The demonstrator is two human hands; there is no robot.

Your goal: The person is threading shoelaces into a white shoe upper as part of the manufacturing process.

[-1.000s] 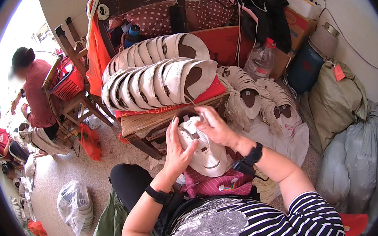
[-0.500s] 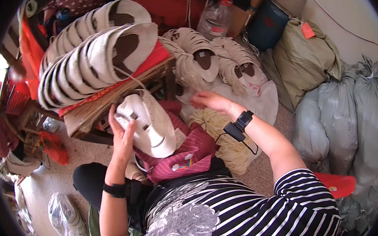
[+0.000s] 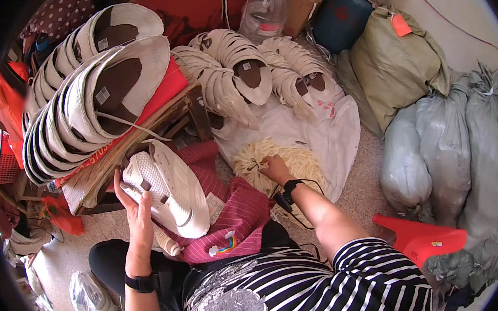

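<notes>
My left hand (image 3: 134, 205) grips a white mesh shoe upper (image 3: 173, 190) by its side, thumb on top and fingers behind. The upper rests over a maroon striped cloth (image 3: 239, 220) on my lap. To the right, my right hand (image 3: 275, 168) has its fingers drawn together on a bundle of cream shoelaces (image 3: 296, 162), beside a dark tie around the bundle. What exactly lies between the fingertips is too small to make out. The laces lie on a white plastic sheet (image 3: 341, 142).
Nested shoe uppers (image 3: 138, 88) stand in rows on a wooden bench (image 3: 93, 179) at the left. More uppers (image 3: 235, 60) lie on the sheet. Grey sacks (image 3: 444, 152) line the right side, near a red plastic stool (image 3: 419, 238). A large clear bottle (image 3: 265, 14) stands behind.
My right hand has come down from above the laces and closed on the bundle. My left hand still holds the shoe upper. The whole view has shifted, bringing more of the red stool in.
</notes>
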